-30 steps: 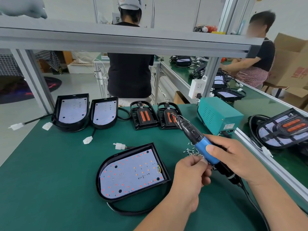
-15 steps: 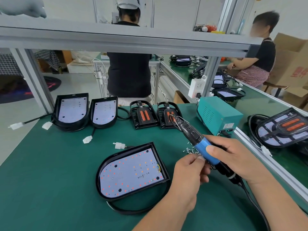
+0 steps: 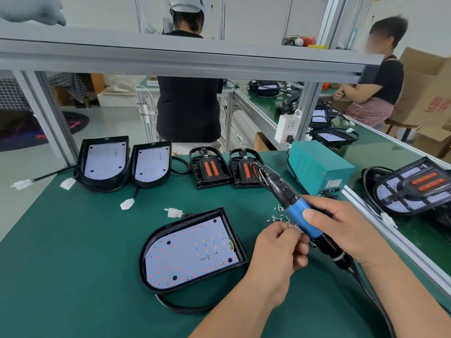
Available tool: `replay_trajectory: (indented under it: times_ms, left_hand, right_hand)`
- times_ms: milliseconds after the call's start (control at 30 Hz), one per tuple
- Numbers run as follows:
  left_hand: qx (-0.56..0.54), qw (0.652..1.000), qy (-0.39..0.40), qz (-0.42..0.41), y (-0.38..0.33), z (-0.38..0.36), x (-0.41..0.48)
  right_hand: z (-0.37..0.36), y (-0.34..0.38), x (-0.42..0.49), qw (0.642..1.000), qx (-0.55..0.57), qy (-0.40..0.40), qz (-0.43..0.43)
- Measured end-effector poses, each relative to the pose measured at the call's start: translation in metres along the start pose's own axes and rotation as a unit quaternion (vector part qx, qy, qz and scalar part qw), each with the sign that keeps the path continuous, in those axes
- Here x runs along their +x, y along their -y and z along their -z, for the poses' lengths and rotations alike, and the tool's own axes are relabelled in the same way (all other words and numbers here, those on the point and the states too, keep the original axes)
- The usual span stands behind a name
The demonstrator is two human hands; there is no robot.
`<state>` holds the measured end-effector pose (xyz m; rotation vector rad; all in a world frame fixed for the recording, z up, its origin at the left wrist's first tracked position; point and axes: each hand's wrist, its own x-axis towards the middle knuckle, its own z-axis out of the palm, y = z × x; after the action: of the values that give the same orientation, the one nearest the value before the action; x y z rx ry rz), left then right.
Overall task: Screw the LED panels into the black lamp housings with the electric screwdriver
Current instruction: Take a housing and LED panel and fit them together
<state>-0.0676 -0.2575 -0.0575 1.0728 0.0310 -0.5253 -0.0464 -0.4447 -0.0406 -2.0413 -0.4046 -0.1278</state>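
1. LED panel point(image 3: 192, 250), white and dotted with red and orange, lies in a black lamp housing point(image 3: 142, 259) near the middle of the green table point(image 3: 73, 240), closer to the near edge.
2. Its long axis runs from a rounded end at the near left to a square end at the far right. Both hands are to its right. The left hand point(image 3: 275, 254) is nearer, just beside the square end.
3. The right hand point(image 3: 341, 230) is wrapped around the blue body of the electric screwdriver point(image 3: 300, 215). The tool is held slanted above the table, one black end toward the far edge and the other toward the near right corner. I cannot tell which end carries the bit.
4. The left thumb and fingertips pinch what looks like a small screw point(image 3: 285, 223), close against the tool's body.
5. Loose screws point(image 3: 278, 214) lie on the table just beyond the hands.
6. Red characters show on a cardboard box point(image 3: 436, 106) beyond the right edge, but they are cut off. The label on the teal power box point(image 3: 319, 167) is too small to read.
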Motion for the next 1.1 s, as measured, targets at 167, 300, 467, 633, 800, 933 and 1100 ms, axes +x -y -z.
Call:
replay_trajectory:
  times_ms: [167,300,467,633,800,933,1100]
  left_hand:
    - [-0.232,0.968,0.034,0.093,-0.008,0.003,-0.003]
    - [-0.299,0.948,0.054,0.097,-0.012,0.004,-0.01]
    - [-0.237,0.967,0.051,0.072,-0.012,0.0,-0.015]
    - [-0.193,0.977,0.042,0.077,-0.019,0.0,-0.018]
    - [-0.081,0.995,0.035,0.038,-0.031,-0.004,-0.023]
    - [-0.051,0.998,0.029,0.004,-0.048,-0.003,-0.03]
    - [0.051,0.995,0.05,-0.064,-0.104,0.022,-0.026]
  right_hand:
    - [-0.001,-0.009,0.001,0.995,0.079,-0.064,-0.023]
    - [-0.006,-0.012,0.003,0.978,0.168,-0.108,-0.059]
    - [-0.009,-0.007,0.005,0.968,0.204,-0.128,-0.066]
    - [-0.01,-0.003,0.006,0.964,0.211,-0.146,-0.071]
    - [-0.01,-0.002,0.006,0.965,0.207,-0.14,-0.076]
    - [-0.012,-0.002,0.007,0.966,0.205,-0.141,-0.078]
    - [-0.013,-0.01,0.009,0.956,0.246,-0.127,-0.1]
